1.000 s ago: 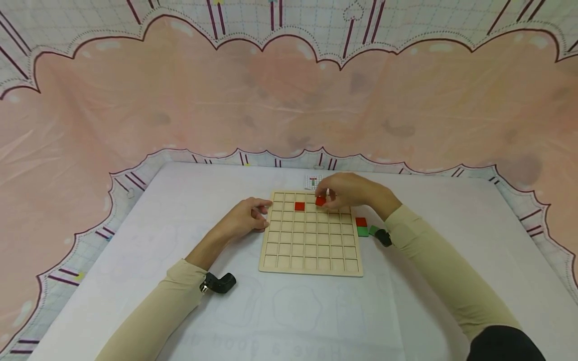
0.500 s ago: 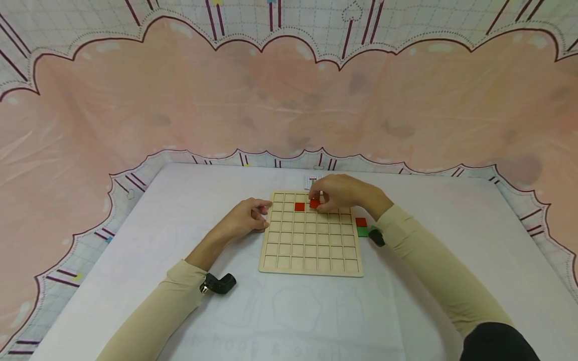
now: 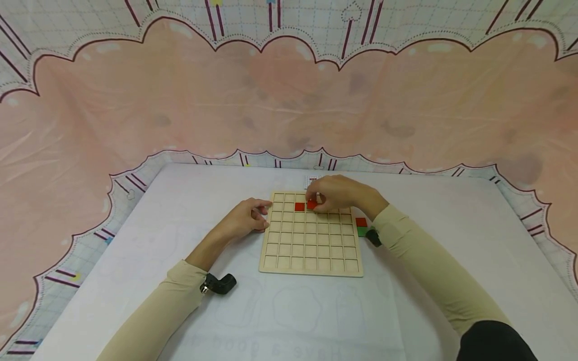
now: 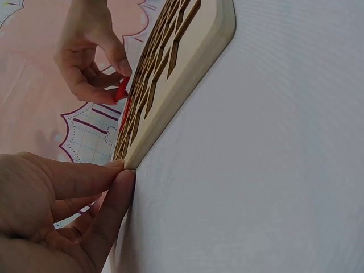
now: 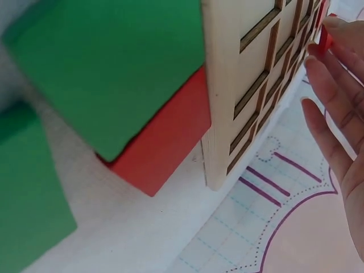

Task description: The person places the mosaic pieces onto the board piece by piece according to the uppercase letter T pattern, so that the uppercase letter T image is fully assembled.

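Observation:
A wooden grid board point(image 3: 310, 248) lies flat on the white table point(image 3: 180, 200). One red tile point(image 3: 299, 206) sits in a cell of its second row. My right hand point(image 3: 336, 193) pinches a second red tile point(image 3: 311, 204) just right of the first, over the neighbouring cell; the left wrist view shows that tile point(image 4: 120, 89) tilted between thumb and finger. My left hand point(image 3: 247, 216) rests at the board's left edge, its fingertips point(image 4: 116, 176) touching the board's corner point(image 4: 133, 159). In the right wrist view the pinched red tile point(image 5: 324, 40) shows at the top right.
A red tile point(image 3: 360, 221) and a green tile point(image 3: 363, 231) lie on the table just right of the board, close up as red point(image 5: 165, 142) and green point(image 5: 108, 68) pieces. A small white card point(image 3: 313, 179) lies behind the board. Pink patterned cloth point(image 3: 289, 100) hangs behind.
My right hand has carried the red tile leftwards along the second row, from about two cells away to right beside the seated red tile. The left hand has stayed put.

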Available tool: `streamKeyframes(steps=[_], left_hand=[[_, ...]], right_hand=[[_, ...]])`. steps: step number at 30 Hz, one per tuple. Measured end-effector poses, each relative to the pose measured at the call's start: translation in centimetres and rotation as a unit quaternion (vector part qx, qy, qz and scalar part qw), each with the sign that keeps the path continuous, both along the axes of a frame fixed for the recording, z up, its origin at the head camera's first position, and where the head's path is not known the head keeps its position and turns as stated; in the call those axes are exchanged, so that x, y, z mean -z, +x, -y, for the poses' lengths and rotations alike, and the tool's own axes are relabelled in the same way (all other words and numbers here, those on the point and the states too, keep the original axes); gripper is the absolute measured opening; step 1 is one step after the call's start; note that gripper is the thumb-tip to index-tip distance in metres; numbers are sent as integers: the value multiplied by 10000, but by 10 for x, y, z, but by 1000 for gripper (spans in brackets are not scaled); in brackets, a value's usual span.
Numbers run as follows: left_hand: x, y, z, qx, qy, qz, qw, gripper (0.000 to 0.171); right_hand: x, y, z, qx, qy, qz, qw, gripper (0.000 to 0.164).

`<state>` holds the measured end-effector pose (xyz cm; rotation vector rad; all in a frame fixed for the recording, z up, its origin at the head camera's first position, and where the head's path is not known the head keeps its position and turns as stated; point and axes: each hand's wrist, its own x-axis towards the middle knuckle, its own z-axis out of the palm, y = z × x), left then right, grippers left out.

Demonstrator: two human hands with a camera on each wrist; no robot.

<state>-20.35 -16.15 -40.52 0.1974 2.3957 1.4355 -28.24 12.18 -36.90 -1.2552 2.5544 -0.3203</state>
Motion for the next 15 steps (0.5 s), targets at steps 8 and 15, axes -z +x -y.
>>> streamKeyframes(steps=[8, 15], left_hand=[[0, 0, 0, 13, 17, 42, 10000, 60], [1, -1, 0, 26, 47, 43, 10000, 60]], right_hand=[[4, -1, 0, -123, 62, -152, 9998, 25], [5, -1, 0, -45, 101, -128, 9999, 25]])
